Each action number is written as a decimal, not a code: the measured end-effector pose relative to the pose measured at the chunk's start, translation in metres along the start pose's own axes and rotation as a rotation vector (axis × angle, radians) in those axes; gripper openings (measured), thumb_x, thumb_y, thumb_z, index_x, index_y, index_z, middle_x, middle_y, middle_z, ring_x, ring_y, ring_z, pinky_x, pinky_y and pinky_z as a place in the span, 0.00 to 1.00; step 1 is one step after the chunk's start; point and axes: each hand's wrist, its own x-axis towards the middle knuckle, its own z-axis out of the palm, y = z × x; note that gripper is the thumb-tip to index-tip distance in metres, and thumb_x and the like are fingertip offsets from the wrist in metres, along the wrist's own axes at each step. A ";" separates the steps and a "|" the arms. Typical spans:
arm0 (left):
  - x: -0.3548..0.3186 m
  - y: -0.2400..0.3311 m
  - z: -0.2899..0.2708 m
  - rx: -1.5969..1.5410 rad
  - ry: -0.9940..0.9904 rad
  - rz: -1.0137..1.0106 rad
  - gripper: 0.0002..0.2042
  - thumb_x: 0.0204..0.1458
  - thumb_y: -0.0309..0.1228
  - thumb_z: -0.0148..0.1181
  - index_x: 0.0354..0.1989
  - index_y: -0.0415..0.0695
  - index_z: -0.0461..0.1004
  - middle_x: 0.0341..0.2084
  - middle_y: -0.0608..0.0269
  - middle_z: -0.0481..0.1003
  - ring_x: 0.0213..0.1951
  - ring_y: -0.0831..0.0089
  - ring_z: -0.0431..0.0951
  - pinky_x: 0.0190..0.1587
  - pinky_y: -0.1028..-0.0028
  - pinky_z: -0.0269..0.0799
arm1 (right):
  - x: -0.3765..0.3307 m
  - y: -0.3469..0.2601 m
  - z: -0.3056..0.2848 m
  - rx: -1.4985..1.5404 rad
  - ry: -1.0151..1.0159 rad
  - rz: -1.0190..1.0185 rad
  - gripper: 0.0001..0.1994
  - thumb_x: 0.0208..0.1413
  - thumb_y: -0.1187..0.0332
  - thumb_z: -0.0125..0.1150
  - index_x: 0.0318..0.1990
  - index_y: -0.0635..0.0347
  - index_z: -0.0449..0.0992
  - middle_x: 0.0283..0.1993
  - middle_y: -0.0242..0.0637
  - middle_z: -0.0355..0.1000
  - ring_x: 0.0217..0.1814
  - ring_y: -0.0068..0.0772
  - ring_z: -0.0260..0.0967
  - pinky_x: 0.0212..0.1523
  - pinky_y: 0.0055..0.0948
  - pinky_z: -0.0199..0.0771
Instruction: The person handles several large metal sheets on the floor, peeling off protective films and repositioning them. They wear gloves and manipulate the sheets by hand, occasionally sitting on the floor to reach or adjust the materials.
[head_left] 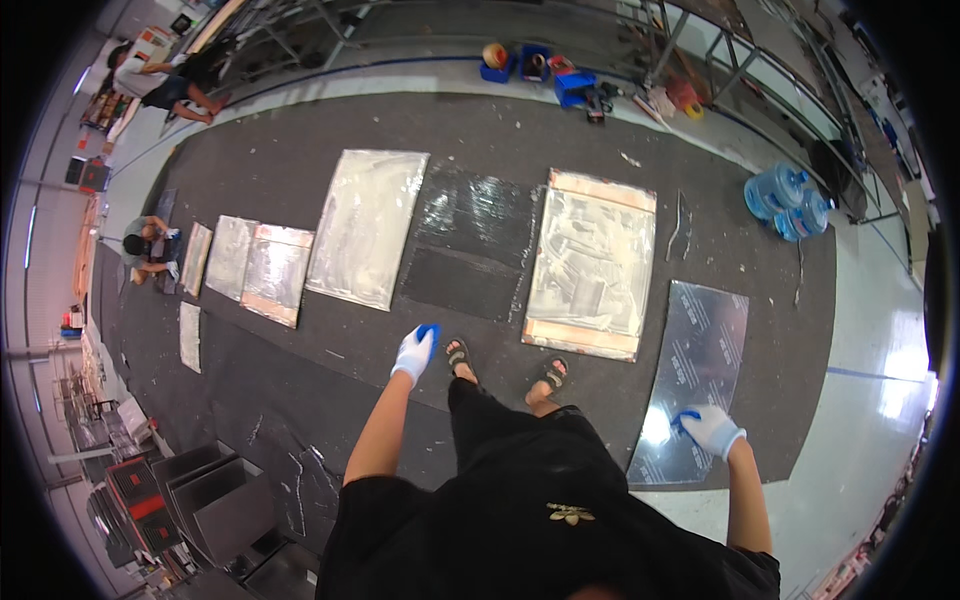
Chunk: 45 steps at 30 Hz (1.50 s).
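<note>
My left hand (416,352), in a white glove with blue-coated fingers, hangs beside my left foot. It looks loosely open, and nothing shows in it. My right hand (710,430), gloved the same way, is over the near part of a glossy dark sheet (692,350) with a printed film, its fingers apart and seemingly bare of any object. Whether it touches the sheet I cannot tell. Ahead of my right foot lies a panel (592,265) smeared with whitish paste, with copper-coloured strips at both ends. Another pale smeared panel (366,230) lies farther left.
Smaller panels (275,270) lie leftward on the dark mat (480,130). A person (148,245) crouches at the left edge; another person (165,85) is at the far left. Blue water jugs (785,200) stand at right. Blue bins (575,88) line the back. Dark boards (235,510) lean lower left.
</note>
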 end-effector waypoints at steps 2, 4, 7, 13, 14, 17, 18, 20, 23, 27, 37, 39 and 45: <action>0.003 -0.061 -0.003 -0.090 -0.015 -0.167 0.18 0.69 0.46 0.60 0.51 0.44 0.83 0.36 0.66 0.83 0.33 0.77 0.79 0.35 0.72 0.76 | 0.042 -0.018 -0.011 0.237 0.071 0.001 0.17 0.71 0.59 0.53 0.50 0.56 0.88 0.37 0.40 0.85 0.31 0.33 0.77 0.36 0.34 0.77; 0.005 -0.118 -0.004 -0.086 -0.022 -0.266 0.17 0.69 0.45 0.60 0.51 0.45 0.83 0.37 0.69 0.84 0.32 0.79 0.79 0.33 0.73 0.76 | 0.092 -0.043 -0.012 0.507 0.037 -0.027 0.17 0.72 0.59 0.54 0.53 0.58 0.87 0.39 0.30 0.84 0.30 0.16 0.69 0.31 0.22 0.71; 0.007 -0.192 -0.005 -0.007 -0.056 -0.454 0.16 0.70 0.45 0.60 0.50 0.45 0.84 0.36 0.68 0.84 0.31 0.77 0.80 0.32 0.71 0.76 | 0.181 -0.078 0.015 0.449 -0.024 0.012 0.18 0.73 0.59 0.54 0.55 0.58 0.85 0.40 0.32 0.84 0.33 0.19 0.73 0.34 0.25 0.74; 0.104 -0.315 0.022 0.037 -0.159 -0.548 0.16 0.71 0.42 0.59 0.49 0.42 0.84 0.35 0.66 0.84 0.33 0.76 0.81 0.35 0.71 0.78 | 0.395 -0.090 0.150 0.416 -0.106 0.091 0.19 0.73 0.57 0.56 0.61 0.57 0.82 0.45 0.34 0.83 0.40 0.24 0.77 0.42 0.28 0.78; 0.140 -0.334 0.027 -0.010 -0.167 -0.560 0.16 0.71 0.42 0.59 0.49 0.42 0.84 0.35 0.66 0.84 0.33 0.76 0.81 0.36 0.71 0.79 | 0.439 -0.089 0.177 0.377 -0.106 0.097 0.19 0.73 0.58 0.57 0.63 0.56 0.81 0.45 0.32 0.83 0.39 0.22 0.75 0.42 0.27 0.78; 0.260 -0.381 0.041 0.194 -0.123 -0.464 0.15 0.70 0.40 0.58 0.50 0.40 0.83 0.34 0.66 0.84 0.32 0.75 0.81 0.37 0.71 0.78 | 0.586 -0.089 0.255 0.535 -0.007 0.086 0.24 0.69 0.51 0.59 0.63 0.58 0.78 0.49 0.45 0.83 0.49 0.39 0.80 0.54 0.37 0.76; 0.305 -0.392 0.044 0.260 -0.140 -0.432 0.16 0.71 0.41 0.57 0.50 0.40 0.83 0.34 0.65 0.84 0.32 0.74 0.81 0.37 0.70 0.78 | 0.641 -0.089 0.274 0.700 -0.016 0.080 0.23 0.69 0.51 0.60 0.59 0.60 0.79 0.46 0.45 0.82 0.50 0.40 0.79 0.55 0.36 0.74; 0.405 -0.404 0.058 0.259 0.011 -0.370 0.25 0.67 0.51 0.59 0.53 0.38 0.82 0.48 0.47 0.85 0.50 0.51 0.85 0.54 0.57 0.76 | 0.751 -0.089 0.303 0.617 0.272 0.027 0.21 0.67 0.52 0.63 0.54 0.62 0.80 0.42 0.48 0.80 0.47 0.44 0.77 0.51 0.40 0.75; 0.540 -0.392 0.084 0.129 0.223 -0.370 0.22 0.67 0.48 0.61 0.53 0.38 0.82 0.42 0.59 0.85 0.42 0.71 0.81 0.52 0.67 0.76 | 0.901 -0.099 0.319 0.600 0.566 -0.004 0.32 0.63 0.50 0.66 0.63 0.70 0.75 0.61 0.63 0.75 0.65 0.64 0.73 0.68 0.47 0.73; 0.660 -0.346 0.121 0.332 0.513 -0.162 0.28 0.62 0.48 0.66 0.63 0.39 0.76 0.60 0.46 0.78 0.60 0.52 0.79 0.64 0.58 0.73 | 1.005 -0.108 0.302 0.058 0.693 -0.052 0.36 0.60 0.47 0.65 0.69 0.64 0.70 0.72 0.66 0.65 0.72 0.67 0.66 0.71 0.53 0.69; 0.799 -0.322 0.159 0.741 0.553 -0.145 0.61 0.45 0.75 0.66 0.79 0.42 0.57 0.76 0.44 0.62 0.77 0.52 0.61 0.77 0.55 0.58 | 1.071 -0.114 0.290 0.356 0.674 -0.079 0.52 0.56 0.48 0.74 0.81 0.61 0.52 0.81 0.72 0.45 0.83 0.71 0.49 0.81 0.49 0.56; 0.808 -0.321 0.154 0.829 0.575 -0.190 0.61 0.45 0.76 0.66 0.80 0.43 0.57 0.74 0.45 0.64 0.75 0.52 0.64 0.75 0.54 0.60 | 1.080 -0.115 0.290 0.400 0.661 -0.038 0.53 0.56 0.47 0.73 0.82 0.61 0.49 0.82 0.72 0.44 0.84 0.68 0.49 0.81 0.48 0.55; 0.804 -0.264 0.077 0.229 0.236 -0.271 0.42 0.55 0.65 0.67 0.65 0.38 0.77 0.62 0.47 0.79 0.64 0.55 0.79 0.64 0.59 0.76 | 1.073 -0.122 0.270 0.367 0.574 0.057 0.50 0.57 0.40 0.70 0.80 0.58 0.57 0.80 0.67 0.53 0.81 0.66 0.55 0.79 0.47 0.59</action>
